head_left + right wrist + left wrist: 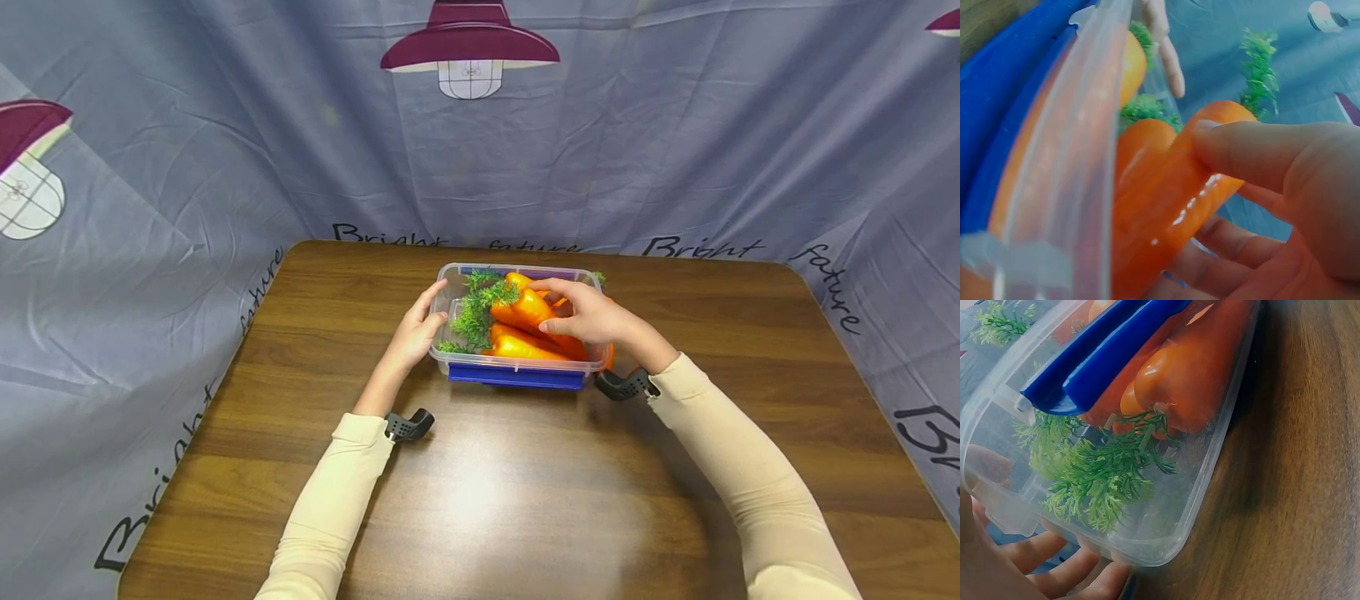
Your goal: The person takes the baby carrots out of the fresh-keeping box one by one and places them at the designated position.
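Note:
A clear plastic container (480, 360) with blue side latches (1100, 365) stands on the table, filled with several orange carrots (517, 343) with feathery green tops (1094, 472). My left hand (416, 329) holds its left end, thumb at the rim and fingers along the outer wall. Over the right half of the container, my right hand (596, 317) grips one orange carrot (1179, 200); the thumb presses its upper side and the fingers curl behind it. The far end of that carrot is hidden behind the container's wall in the right wrist view.
The brown wooden table (480, 483) extends around the container on all sides. Behind it hangs a grey-blue curtain (480, 167) printed with lamps and lettering. Each wrist carries a black camera mount (408, 425). A green sprig (600, 277) shows at the container's back right corner.

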Available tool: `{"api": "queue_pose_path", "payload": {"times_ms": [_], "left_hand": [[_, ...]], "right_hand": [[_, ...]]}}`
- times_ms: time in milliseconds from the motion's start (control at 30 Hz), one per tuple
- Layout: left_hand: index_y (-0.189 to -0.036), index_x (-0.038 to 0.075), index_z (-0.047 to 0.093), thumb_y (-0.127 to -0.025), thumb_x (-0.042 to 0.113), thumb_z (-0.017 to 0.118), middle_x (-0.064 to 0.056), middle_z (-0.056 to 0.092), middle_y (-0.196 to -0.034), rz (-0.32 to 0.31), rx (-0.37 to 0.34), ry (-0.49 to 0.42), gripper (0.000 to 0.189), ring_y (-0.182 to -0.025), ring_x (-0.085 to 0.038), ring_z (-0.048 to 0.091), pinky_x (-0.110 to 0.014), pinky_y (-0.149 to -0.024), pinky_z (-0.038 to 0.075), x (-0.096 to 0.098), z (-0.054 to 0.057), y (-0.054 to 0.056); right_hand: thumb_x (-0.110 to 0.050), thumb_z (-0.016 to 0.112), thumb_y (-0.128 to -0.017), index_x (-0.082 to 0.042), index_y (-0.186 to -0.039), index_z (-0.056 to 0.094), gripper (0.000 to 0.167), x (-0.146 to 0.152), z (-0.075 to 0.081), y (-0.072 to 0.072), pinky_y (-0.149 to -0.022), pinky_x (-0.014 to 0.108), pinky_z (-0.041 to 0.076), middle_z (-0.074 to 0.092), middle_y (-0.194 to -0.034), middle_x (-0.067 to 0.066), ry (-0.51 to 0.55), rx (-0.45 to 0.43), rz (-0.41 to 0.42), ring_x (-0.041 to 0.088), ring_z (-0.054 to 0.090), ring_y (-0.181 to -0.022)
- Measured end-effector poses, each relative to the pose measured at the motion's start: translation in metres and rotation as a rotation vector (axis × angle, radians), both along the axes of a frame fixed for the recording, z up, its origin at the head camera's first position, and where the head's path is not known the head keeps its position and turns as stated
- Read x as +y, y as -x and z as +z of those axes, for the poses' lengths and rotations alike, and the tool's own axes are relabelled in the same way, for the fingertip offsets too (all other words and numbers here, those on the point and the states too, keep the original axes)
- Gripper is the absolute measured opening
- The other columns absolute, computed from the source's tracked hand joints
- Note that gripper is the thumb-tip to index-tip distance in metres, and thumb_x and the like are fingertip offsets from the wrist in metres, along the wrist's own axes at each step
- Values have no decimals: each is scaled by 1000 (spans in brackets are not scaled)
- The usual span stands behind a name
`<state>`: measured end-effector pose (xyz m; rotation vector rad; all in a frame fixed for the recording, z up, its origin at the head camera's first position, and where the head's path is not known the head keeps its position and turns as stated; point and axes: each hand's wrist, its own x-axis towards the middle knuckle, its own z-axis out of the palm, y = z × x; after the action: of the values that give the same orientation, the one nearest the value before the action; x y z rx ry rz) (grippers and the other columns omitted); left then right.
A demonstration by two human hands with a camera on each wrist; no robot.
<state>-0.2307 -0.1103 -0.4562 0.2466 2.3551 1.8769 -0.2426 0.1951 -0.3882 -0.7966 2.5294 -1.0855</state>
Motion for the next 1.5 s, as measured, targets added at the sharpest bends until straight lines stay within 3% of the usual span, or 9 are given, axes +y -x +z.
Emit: {"api": "queue_pose_path", "payload": {"times_ms": [100, 200, 367, 533, 667, 833, 1100, 1233, 1500], "left_hand": [[-160, 15, 33, -100, 10, 46, -11, 22, -171, -2, 5, 3, 62, -158, -33, 20, -56, -127, 24, 0, 1, 1], [-160, 15, 32, -100, 11, 45, -10, 21, -171, -3, 8, 8, 62, -158, -32, 18, -56, -127, 21, -1, 0, 2], [-160, 16, 33, -99, 11, 46, -11, 22, -171, -1, 1, 1, 62, -156, -33, 24, -56, -125, 29, -1, 0, 1], [-159, 16, 34, -99, 10, 46, -11, 23, -170, 0, 0, -3, 62, -155, -33, 26, -55, -124, 30, 0, -1, 0], [-160, 16, 34, -100, 10, 46, -11, 22, -171, -4, -3, -11, 62, -155, -34, 27, -55, -124, 30, 0, -2, 0], [-161, 14, 31, -102, 10, 44, -10, 19, -172, -19, -19, -14, 61, -157, -33, 22, -55, -126, 27, -1, 4, -2], [-160, 16, 33, -101, 11, 45, -10, 21, -171, -15, -8, -17, 61, -155, -35, 26, -57, -123, 32, 0, -2, 0], [-160, 17, 34, -100, 12, 46, -10, 22, -171, -6, 1, -1, 62, -157, -34, 22, -57, -124, 28, 0, -3, 0], [-160, 17, 34, -100, 11, 46, -10, 23, -171, -4, 0, -7, 61, -155, -34, 26, -56, -123, 32, -1, -2, 1]], "right_hand": [[0, 71, -91, 0, -148, 47, 62, 3, 4, 2, -97, 49, 56, 59, -136, 22, 63, -3, -14, 36, 62, -116], [1, 70, -91, -1, -148, 48, 62, 6, 6, 4, -90, 37, 58, 62, -130, 22, 93, 3, -23, 35, 66, -109], [-3, 70, -92, -4, -150, 46, 62, 10, 8, 6, -82, 23, 57, 65, -120, 24, 109, -25, -51, 35, 69, -100], [-6, 69, -94, -4, -150, 45, 61, 15, 13, 7, -80, 25, 58, 65, -118, 26, 119, -64, -101, 33, 71, -99], [-13, 68, -96, -8, -153, 42, 63, 22, 17, 7, -74, 31, 59, 63, -124, 25, 132, -113, -161, 25, 68, -94], [-17, 65, -99, -10, -158, 34, 67, 30, 22, 7, -71, 32, 62, 57, -131, 27, 225, -241, -234, 13, 68, -90], [-17, 57, -103, -13, -162, 22, 69, 46, 20, 7, -68, 25, 57, 64, -106, -4, 434, -447, -358, 7, 63, -82], [-15, 54, -104, -14, -163, 18, 70, 57, 17, 5, -73, 29, 61, 67, -102, -8, 506, -493, -373, 7, 68, -84], [-11, 54, -104, -15, -159, 22, 64, 84, 11, -4, -74, 30, 62, 70, -102, -8, 628, -541, -377, 9, 71, -83]]}}
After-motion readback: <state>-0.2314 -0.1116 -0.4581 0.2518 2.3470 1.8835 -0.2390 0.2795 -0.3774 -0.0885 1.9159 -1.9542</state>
